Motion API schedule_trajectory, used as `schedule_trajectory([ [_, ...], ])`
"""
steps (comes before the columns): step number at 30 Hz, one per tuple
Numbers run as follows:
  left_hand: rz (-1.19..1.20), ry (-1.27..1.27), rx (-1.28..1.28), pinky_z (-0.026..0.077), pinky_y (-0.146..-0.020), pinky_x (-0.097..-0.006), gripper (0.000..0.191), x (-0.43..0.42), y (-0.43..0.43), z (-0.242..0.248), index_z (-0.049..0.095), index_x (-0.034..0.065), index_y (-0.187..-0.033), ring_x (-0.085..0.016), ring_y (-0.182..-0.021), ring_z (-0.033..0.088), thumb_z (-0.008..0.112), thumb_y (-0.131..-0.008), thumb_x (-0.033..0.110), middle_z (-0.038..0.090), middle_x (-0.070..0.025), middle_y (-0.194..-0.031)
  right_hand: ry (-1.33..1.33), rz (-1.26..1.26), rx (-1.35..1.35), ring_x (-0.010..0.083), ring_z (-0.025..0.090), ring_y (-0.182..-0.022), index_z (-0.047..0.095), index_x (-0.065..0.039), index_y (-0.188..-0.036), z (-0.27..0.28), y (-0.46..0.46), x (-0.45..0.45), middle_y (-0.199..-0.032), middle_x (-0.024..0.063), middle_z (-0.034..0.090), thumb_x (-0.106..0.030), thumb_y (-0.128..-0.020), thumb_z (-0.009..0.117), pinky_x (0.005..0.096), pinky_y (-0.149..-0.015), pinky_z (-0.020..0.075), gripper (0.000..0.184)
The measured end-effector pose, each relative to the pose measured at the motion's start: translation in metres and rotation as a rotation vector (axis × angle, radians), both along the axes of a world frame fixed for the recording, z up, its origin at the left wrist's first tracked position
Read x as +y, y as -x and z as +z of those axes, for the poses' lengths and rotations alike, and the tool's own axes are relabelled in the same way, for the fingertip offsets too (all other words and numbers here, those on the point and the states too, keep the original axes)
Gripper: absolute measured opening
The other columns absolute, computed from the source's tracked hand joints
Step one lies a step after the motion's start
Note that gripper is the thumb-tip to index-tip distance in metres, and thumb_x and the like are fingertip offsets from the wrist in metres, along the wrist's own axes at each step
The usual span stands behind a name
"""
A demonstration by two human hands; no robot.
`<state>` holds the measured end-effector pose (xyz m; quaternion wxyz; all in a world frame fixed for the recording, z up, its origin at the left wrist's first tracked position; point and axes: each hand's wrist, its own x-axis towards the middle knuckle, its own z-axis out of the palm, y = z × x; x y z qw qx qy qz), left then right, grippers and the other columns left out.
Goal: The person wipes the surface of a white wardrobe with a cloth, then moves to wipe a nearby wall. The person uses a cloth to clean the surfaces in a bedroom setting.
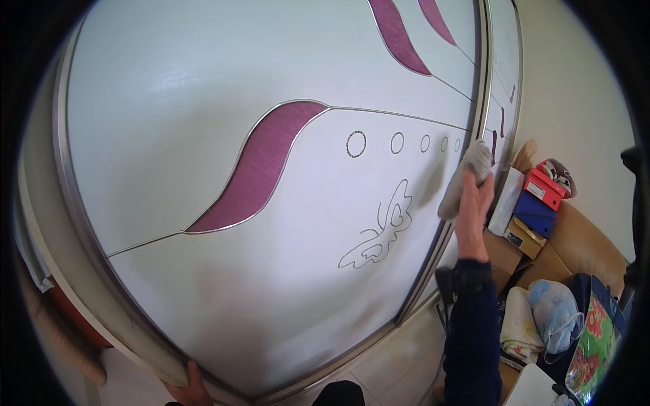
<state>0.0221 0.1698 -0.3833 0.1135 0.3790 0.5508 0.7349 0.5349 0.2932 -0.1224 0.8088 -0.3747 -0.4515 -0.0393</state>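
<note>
My right hand is closed around a grey cloth, which lies against the metal frame along the right edge of a white sliding door panel. The panel carries purple wavy inlays, a row of small rings and a butterfly outline. At the bottom left, my left hand rests on the pale edge beside the panel's lower left frame. Its thumb points up; the other fingers are partly hidden, and no held object shows.
Stacked shoe boxes and a brown leather sofa stand to the right. A rolled towel, a blue-and-white bundle in clear plastic and a colourful bag lie lower right. Floor tiles show below the door.
</note>
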Motion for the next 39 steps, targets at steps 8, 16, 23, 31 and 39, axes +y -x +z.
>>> schedule_trajectory([
  [8, -0.064, -0.063, -0.005, 0.034, -0.108, -0.0384, 0.064, -0.002, 0.002, -0.001, 0.033, -0.0046, -0.144, -0.030, -0.126, 0.046, 0.065, -0.089, 0.004, 0.044, -0.0182, -0.141, 0.176, -0.103, -0.121, 0.0228, 0.058, -0.094, 0.057, 0.006, -0.121, 0.017, 0.019, 0.039, -0.105, 0.0170, 0.063, -0.017, -0.084, 0.057, 0.0326, -0.085, 0.0461, 0.044],
  [16, -0.006, -0.070, 0.087, 0.037, -0.106, -0.0395, 0.070, -0.003, -0.001, 0.000, 0.032, -0.0032, -0.145, -0.031, -0.123, 0.047, 0.068, -0.086, 0.006, 0.046, -0.0192, -0.137, 0.066, -0.189, -0.336, 0.0293, 0.061, -0.085, 0.059, 0.007, -0.114, -0.006, 0.172, -0.011, -0.095, 0.0203, 0.061, -0.010, -0.082, 0.062, 0.0371, -0.078, 0.0491, 0.036],
  [23, 0.040, -0.091, 0.113, 0.043, -0.096, -0.0413, 0.068, -0.005, -0.006, 0.009, 0.040, -0.0079, -0.136, -0.035, -0.114, 0.052, 0.075, -0.081, 0.012, 0.051, -0.0225, -0.122, 0.030, 0.157, -0.489, 0.0280, 0.059, -0.078, 0.058, 0.002, -0.115, -0.082, 0.321, -0.065, -0.102, 0.0165, 0.059, -0.001, -0.073, 0.069, 0.0356, -0.066, 0.0498, 0.044],
  [31, 0.088, -0.140, 0.271, 0.043, -0.095, -0.0407, 0.061, 0.001, -0.004, 0.013, 0.044, -0.0028, -0.133, -0.035, -0.114, 0.054, 0.074, -0.081, 0.011, 0.054, -0.0183, -0.123, 0.107, 0.631, -0.517, 0.0285, 0.063, -0.087, 0.059, -0.001, -0.120, -0.093, 0.404, -0.099, -0.107, 0.0135, 0.061, -0.005, -0.078, 0.067, 0.0358, -0.075, 0.0524, 0.043],
  [39, 0.064, -0.215, 0.380, 0.044, -0.093, -0.0393, 0.055, -0.002, 0.000, 0.014, 0.048, -0.0025, -0.128, -0.035, -0.110, 0.055, 0.073, -0.080, 0.010, 0.053, -0.0195, -0.119, 0.615, 1.292, -0.109, 0.0079, 0.056, -0.089, 0.060, -0.001, -0.117, -0.076, 0.360, -0.119, -0.101, 0.0015, 0.064, -0.011, -0.089, 0.061, 0.0269, -0.074, 0.0489, 0.029],
])
